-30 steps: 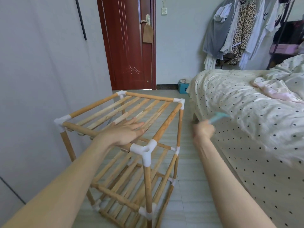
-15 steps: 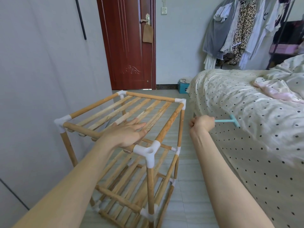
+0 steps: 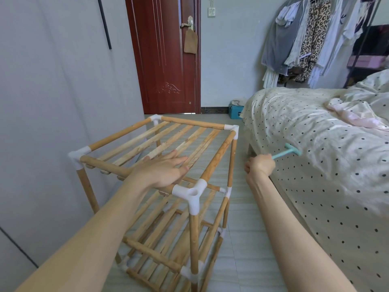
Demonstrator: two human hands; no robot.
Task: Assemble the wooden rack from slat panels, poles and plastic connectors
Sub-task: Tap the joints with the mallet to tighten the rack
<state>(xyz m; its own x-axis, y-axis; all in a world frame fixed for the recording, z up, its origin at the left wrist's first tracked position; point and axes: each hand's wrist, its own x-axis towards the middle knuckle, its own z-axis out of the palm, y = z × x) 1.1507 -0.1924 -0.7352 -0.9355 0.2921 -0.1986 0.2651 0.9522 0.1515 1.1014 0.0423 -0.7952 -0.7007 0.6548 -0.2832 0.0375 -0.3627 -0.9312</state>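
Two bare forearms of yours reach forward from the bottom of the view. Nearest is the rack's (image 3: 160, 186) front corner, where a white connector (image 3: 192, 194) joins a post to two top poles, its upper socket open. The rack stands on the tiled floor (image 3: 248, 239) just beside the grey wall (image 3: 52, 102) on your left, with lower slat shelves visible under the top one. Your left hand (image 3: 162, 171) lies flat on the top slat panel (image 3: 168, 142) near the front pole, fingers straight and together, gripping nothing. To the right of the rack, over the floor, your right hand (image 3: 261, 165) has its fingers curled round the handle of a small teal hammer (image 3: 289, 151), whose head points toward the side of the bed (image 3: 315, 154). You cannot tell whether the head touches the dotted bedsheet. The rack's far corners carry two more white connectors. Beyond them stands a dark red door (image 3: 168, 60), a blue box (image 3: 234, 111) sits on the floor at the bed's foot, and clothes (image 3: 305, 34) hang at the far right.
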